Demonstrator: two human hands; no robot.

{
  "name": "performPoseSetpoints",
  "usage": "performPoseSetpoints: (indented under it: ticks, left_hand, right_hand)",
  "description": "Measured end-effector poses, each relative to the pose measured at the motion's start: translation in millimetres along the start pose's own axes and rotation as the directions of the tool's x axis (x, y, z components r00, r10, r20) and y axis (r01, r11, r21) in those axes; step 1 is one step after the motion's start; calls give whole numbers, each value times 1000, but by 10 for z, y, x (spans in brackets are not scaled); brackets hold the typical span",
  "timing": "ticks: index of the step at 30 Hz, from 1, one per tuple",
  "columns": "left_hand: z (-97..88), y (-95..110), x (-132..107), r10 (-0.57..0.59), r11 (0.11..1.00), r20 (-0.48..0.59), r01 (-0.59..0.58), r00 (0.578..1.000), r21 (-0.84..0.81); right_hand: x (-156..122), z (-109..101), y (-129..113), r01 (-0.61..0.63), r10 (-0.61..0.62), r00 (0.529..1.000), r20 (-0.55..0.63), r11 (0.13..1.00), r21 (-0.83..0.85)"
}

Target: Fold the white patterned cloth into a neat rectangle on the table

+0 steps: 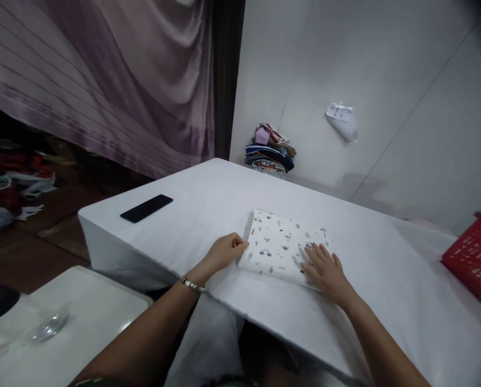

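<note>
A folded white cloth (283, 244) with small grey printed figures lies flat on the white-covered table (192, 215) in front of me. At its left edge, my left hand (226, 251) has its fingers curled, with thumb and fingertips pinching the cloth's border. My right hand (325, 271) rests flat on the cloth's right part, fingers stretched and a little spread. The cloth's far right corner is partly hidden behind that hand.
A black phone (147, 208) lies on the table's left side. Behind the far edge rises a stack of folded clothes (269, 150). At the right stands a red basket (476, 258). Lower left is a white surface (91, 306) holding a clear glass object (49, 327).
</note>
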State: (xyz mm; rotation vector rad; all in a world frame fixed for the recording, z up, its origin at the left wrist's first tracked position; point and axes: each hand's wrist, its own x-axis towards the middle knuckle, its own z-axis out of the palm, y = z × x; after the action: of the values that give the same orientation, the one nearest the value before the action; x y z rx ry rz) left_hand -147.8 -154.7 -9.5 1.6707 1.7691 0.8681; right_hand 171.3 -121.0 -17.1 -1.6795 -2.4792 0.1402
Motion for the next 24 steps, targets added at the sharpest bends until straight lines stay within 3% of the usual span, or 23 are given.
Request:
performPoseSetpoints:
  ticks: [3,8,12,16,19,22,24]
  left_hand:
    - [47,98,285,8,998,-26,-7,1000,66]
    - [174,189,808,-46,988,-34,51,998,148]
    - [256,169,1118,-74,981,-70,86,995,173]
    - [378,107,1191,-74,984,-169,99,983,146]
    - [456,59,1150,49,989,-283,-6,958,148]
    - [481,42,1117,181,972,-316,-120,931,203]
    - [475,51,1110,202,967,-308,-139,929,214]
  right_hand:
    - [182,-28,-12,-9,7,999,-52,999,-33]
    - [344,124,54,-72,77,995,56,994,-85]
    - [342,201,68,-71,77,996,44,991,-117]
    - [322,200,62,-86,92,994,52,991,-98]
    - [329,167,77,-91,93,995,40,995,-47]
    - [450,95,60,-81,83,996,-39,996,48]
    - [636,52,-5,-15,30,991,-129,993,117]
